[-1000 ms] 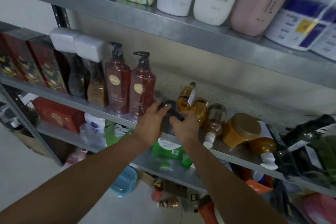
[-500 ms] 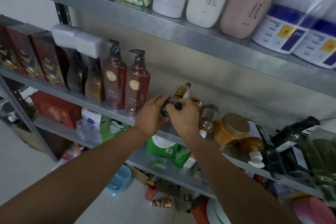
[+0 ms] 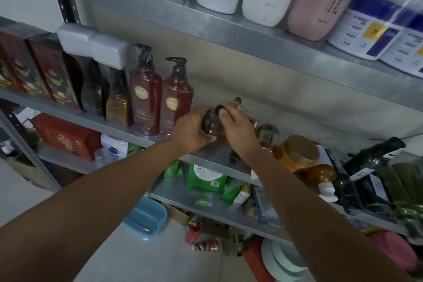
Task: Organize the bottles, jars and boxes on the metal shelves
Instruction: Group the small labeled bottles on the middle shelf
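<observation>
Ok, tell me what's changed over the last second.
The left hand and right hand kept hold of the dark bottle and raised it a little above the shelf, tipping it more upright beside the pump bottles. Nothing was let go. The pump bottles and the jar stayed put.

Storage corner with metal shelving.
Grey metal shelves (image 3: 229, 32) on a black perforated upright (image 3: 66, 6) stand against a plain beige wall (image 3: 263, 89); pale tiled floor (image 3: 148, 263) below, dim even light.
</observation>
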